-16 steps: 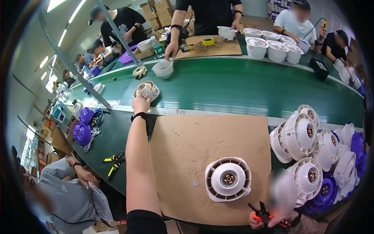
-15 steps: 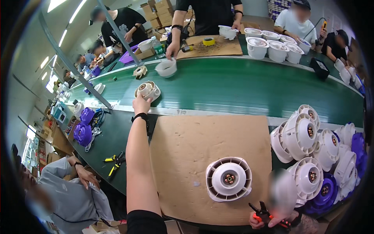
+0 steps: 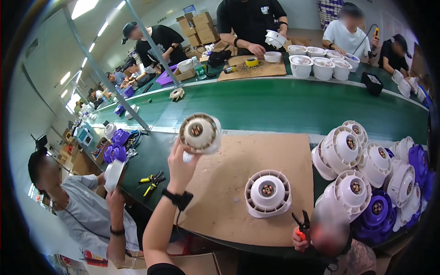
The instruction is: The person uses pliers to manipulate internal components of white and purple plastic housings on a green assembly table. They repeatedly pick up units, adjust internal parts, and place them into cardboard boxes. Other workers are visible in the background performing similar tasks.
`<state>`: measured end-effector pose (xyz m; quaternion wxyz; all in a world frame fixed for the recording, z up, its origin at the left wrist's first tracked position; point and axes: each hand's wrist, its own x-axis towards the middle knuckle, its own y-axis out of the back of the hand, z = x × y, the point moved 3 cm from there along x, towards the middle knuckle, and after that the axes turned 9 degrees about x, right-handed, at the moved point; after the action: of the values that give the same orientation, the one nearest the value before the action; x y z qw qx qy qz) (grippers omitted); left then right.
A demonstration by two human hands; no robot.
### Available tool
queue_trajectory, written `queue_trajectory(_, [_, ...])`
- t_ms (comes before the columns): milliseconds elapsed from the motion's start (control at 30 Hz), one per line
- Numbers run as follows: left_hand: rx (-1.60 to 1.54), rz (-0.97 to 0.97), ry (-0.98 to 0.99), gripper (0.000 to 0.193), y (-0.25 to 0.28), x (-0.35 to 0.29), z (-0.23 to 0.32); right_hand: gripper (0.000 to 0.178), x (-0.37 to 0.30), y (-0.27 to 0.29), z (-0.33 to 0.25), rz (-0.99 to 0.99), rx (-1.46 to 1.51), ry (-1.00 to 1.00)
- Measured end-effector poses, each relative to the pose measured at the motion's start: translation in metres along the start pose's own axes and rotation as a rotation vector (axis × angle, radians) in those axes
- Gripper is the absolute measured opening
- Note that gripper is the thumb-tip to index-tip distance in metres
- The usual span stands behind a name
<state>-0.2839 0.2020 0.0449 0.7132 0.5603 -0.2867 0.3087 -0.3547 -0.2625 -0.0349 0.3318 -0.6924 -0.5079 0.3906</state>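
My left hand is raised over the left back edge of the cardboard sheet, its fingers wrapped under an off-white round fan housing with copper at its centre. Another white fan housing sits on the cardboard with its copper-coloured centre facing up. At the sheet's lower right corner, my right hand is closed on pliers with red-orange handles and dark jaws pointing up. A blurred patch covers part of this hand and whatever is beside it.
White fan housings and a purple one are piled at right. Yellow-handled pliers lie left of the cardboard. Beyond runs a green conveyor belt bearing a small beige part. A co-worker sits at left; others stand opposite.
My left hand has lifted the housing off the belt and brought it toward me. The pliers in my right hand now point more upward. The co-worker at left now holds a white part.
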Motion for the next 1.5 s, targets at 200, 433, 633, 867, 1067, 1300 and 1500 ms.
queue_trajectory(200, [-0.371,-0.375,0.325,0.033,0.061,-0.108,0.033,0.044,0.001,0.003,0.009,0.024,-0.021,0.019])
queue_trajectory(433, [-1.082,-0.307,0.768,0.065,0.064,-0.153,0.005,0.044,-0.002,-0.003,0.007,0.054,-0.042,0.043])
queue_trajectory(633, [-1.232,-0.270,1.022,0.075,0.058,-0.151,-0.016,0.044,-0.002,-0.002,0.006,0.038,-0.061,0.050])
queue_trajectory(867, [-1.360,-0.242,1.049,0.065,0.048,-0.149,-0.022,0.047,-0.002,-0.001,0.006,0.036,-0.068,0.045])
queue_trajectory(1067, [-1.315,-0.271,1.138,0.049,0.037,-0.148,-0.024,0.047,-0.003,0.000,0.005,0.056,-0.056,0.030])
queue_trajectory(1300, [-1.222,-0.434,1.216,0.041,0.041,-0.137,-0.014,0.047,-0.004,-0.004,0.004,0.065,-0.032,0.021])
queue_trajectory(1500, [-1.155,-0.409,1.151,0.047,0.052,-0.135,0.002,0.046,-0.004,-0.005,0.004,0.059,-0.078,0.037])
